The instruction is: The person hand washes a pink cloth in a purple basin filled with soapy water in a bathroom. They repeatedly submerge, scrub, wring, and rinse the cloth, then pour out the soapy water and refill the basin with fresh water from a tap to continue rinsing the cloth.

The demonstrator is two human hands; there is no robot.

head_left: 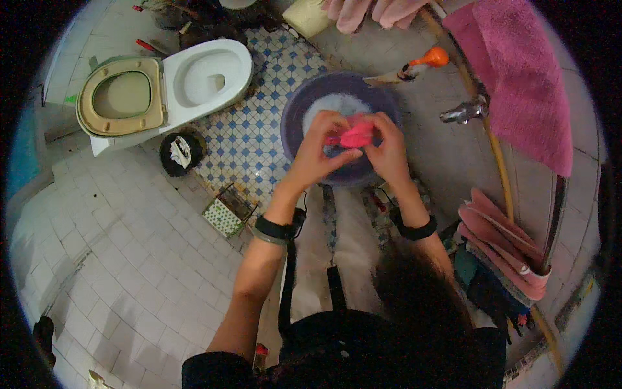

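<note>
Both my hands are together over a purple basin (288, 120) on the floor, in which whitish suds (343, 102) show. Between them is a small bright pink cloth-like item (357, 134); its exact kind I cannot make out. My left hand (322, 146) grips its left side, thumb stretched along the lower edge. The fingers of my right hand (389, 148) pinch it from the right. Dark bands circle both my wrists.
A white toilet (214, 74) stands at the upper left, its seat raised, with a black bin (173, 165) below. To the right are a metal tap (463, 111), a hanging pink towel (525, 78) and several pink slippers (499, 227). An orange-handled brush (427, 58) lies beyond the basin.
</note>
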